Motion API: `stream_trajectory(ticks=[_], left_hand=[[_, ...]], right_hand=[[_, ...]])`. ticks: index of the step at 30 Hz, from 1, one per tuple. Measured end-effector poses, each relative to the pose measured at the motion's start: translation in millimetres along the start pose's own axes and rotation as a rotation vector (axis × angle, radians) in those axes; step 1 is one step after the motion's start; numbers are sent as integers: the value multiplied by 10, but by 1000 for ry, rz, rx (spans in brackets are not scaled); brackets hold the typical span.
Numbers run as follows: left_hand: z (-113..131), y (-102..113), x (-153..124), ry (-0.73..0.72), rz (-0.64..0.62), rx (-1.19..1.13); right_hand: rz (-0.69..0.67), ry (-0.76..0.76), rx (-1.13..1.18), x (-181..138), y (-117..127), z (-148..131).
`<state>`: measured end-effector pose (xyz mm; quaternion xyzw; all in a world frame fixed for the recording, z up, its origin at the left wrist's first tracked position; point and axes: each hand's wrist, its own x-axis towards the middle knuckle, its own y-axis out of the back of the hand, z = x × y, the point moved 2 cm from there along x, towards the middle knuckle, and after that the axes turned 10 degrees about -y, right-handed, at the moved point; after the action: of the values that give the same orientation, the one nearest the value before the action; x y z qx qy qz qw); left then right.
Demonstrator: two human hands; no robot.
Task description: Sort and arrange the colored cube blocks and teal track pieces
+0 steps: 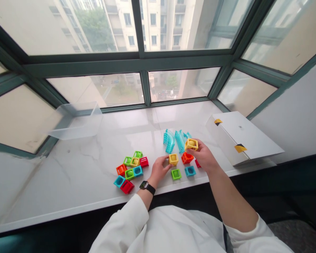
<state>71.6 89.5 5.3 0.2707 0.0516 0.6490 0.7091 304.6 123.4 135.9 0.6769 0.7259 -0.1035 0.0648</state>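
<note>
My left hand (160, 169) pinches a small yellow cube block (173, 159) resting on the white marble sill (76, 165). My right hand (204, 156) holds another yellow cube block (191, 144) lifted a little above the sill. Below the right hand lie an orange block (186, 157), a blue block (190, 171) and a green block (176, 174). Teal curved track pieces (173, 139) stand just behind both hands. A cluster of several coloured cube blocks (130, 170) lies to the left of my left hand. A dark watch sits on my left wrist.
A clear plastic bin (77, 121) stands at the back left of the sill. A white cardboard box (242, 137) with yellow-black tape lies at the right. Window panes rise behind the sill. The sill's front edge runs just in front of the blocks.
</note>
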Motion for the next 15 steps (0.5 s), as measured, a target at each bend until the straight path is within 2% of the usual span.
stream_trajectory(ticks=[6, 10, 15], left_hand=[[3, -6, 2, -6, -18, 25], [7, -9, -2, 1, -23, 34], [3, -8, -5, -6, -21, 33]], right_hand=[[-207, -136, -98, -79, -197, -30], [-334, -182, -49, -126, -259, -48], [-379, -219, 9, -155, -187, -30]])
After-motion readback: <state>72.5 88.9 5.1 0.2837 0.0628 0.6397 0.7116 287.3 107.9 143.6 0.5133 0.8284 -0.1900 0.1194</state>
